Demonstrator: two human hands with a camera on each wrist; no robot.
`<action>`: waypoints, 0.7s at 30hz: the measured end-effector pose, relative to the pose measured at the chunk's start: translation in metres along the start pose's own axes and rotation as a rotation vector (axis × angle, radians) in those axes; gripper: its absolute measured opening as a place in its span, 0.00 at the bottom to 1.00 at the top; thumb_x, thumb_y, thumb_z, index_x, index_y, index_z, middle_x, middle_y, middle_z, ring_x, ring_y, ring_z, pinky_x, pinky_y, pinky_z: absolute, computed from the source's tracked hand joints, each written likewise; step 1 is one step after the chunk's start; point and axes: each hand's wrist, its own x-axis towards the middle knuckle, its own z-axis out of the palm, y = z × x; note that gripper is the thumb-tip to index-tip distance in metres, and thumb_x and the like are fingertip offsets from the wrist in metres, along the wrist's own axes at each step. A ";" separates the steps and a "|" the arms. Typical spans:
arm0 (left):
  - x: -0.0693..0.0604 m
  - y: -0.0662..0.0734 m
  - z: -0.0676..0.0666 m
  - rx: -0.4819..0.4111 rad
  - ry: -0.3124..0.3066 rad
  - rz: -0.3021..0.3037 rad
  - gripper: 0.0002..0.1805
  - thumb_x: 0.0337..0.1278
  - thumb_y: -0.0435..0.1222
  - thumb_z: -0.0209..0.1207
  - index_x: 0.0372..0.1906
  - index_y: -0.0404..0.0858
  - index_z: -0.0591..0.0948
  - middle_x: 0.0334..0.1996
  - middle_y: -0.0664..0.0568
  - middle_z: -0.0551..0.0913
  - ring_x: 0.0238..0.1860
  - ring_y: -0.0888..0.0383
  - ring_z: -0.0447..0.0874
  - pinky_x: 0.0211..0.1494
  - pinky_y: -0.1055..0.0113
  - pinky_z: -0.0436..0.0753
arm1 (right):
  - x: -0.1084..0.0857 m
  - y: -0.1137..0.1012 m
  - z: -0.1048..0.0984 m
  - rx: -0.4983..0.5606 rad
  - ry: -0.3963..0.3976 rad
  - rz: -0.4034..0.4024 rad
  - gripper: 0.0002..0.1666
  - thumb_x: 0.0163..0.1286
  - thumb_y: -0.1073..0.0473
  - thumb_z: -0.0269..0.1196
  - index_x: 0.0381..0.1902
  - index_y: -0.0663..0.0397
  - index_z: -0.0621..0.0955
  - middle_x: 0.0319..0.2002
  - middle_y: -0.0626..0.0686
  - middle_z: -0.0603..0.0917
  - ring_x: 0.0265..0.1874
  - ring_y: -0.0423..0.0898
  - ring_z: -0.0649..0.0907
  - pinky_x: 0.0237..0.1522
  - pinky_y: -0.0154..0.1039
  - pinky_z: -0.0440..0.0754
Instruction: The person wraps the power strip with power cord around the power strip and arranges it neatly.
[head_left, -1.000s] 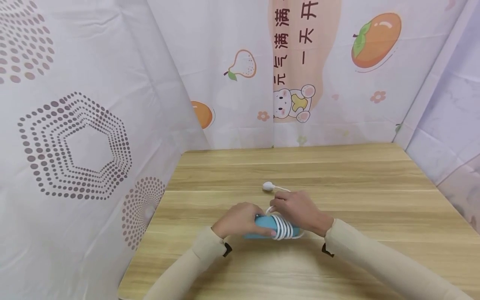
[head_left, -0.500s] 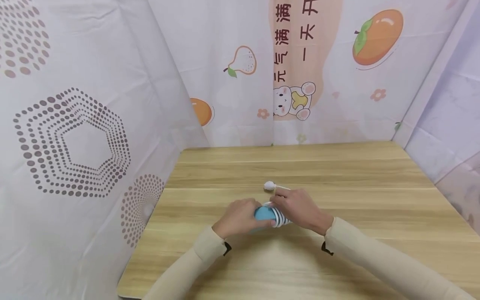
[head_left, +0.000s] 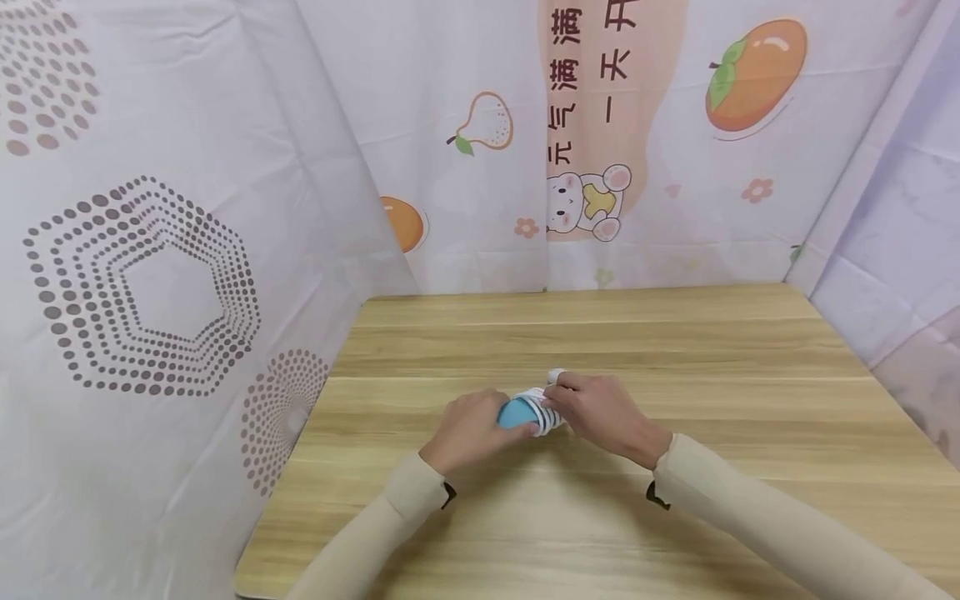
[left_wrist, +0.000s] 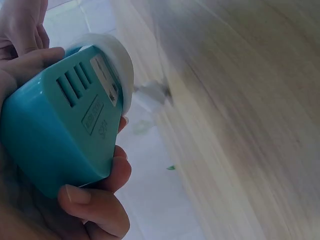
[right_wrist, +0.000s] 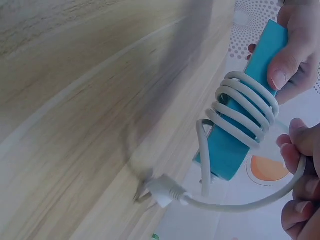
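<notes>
A teal power strip [head_left: 516, 414] with a white cord [right_wrist: 245, 107] wound round it in several loops is held over the wooden table. My left hand [head_left: 467, 427] grips one end of the strip, thumb on the near side. Slots and a socket show on the strip's face in the left wrist view. My right hand [head_left: 603, 414] pinches the cord's free length beside the loops. From that hand the cord curves to a white plug [right_wrist: 162, 190], which hangs close to the tabletop; whether it touches cannot be told. In the head view my right hand partly hides the loops.
The wooden table [head_left: 675, 333] stretches out on all sides of my hands. Behind it hangs a white curtain [head_left: 450, 192] with fruit prints, and a dotted curtain [head_left: 315, 208] runs along the left. Another pale sheet [head_left: 892, 225] borders the right.
The strip has tipped and shifted slightly left and away from me, its end turned more toward the camera. My right hand still holds the cord; the plug has moved right, close to that hand.
</notes>
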 end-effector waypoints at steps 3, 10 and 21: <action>-0.001 -0.004 0.000 0.002 0.014 -0.028 0.26 0.58 0.67 0.63 0.30 0.49 0.79 0.21 0.61 0.75 0.20 0.64 0.71 0.22 0.66 0.70 | -0.001 0.000 0.000 0.009 -0.013 -0.001 0.08 0.75 0.55 0.65 0.37 0.52 0.87 0.27 0.42 0.75 0.17 0.33 0.67 0.18 0.28 0.63; 0.001 -0.010 -0.004 0.008 0.066 -0.065 0.27 0.60 0.67 0.61 0.32 0.47 0.79 0.22 0.60 0.76 0.20 0.63 0.71 0.21 0.65 0.71 | -0.002 0.003 0.001 0.005 0.017 -0.019 0.07 0.65 0.62 0.72 0.41 0.52 0.86 0.29 0.44 0.78 0.17 0.34 0.68 0.18 0.28 0.66; 0.000 -0.008 -0.009 0.002 0.107 -0.103 0.29 0.60 0.67 0.60 0.38 0.44 0.82 0.25 0.59 0.76 0.22 0.62 0.73 0.24 0.64 0.71 | -0.006 0.006 0.004 0.010 0.073 -0.019 0.09 0.75 0.55 0.65 0.42 0.53 0.88 0.28 0.44 0.80 0.17 0.33 0.71 0.18 0.29 0.68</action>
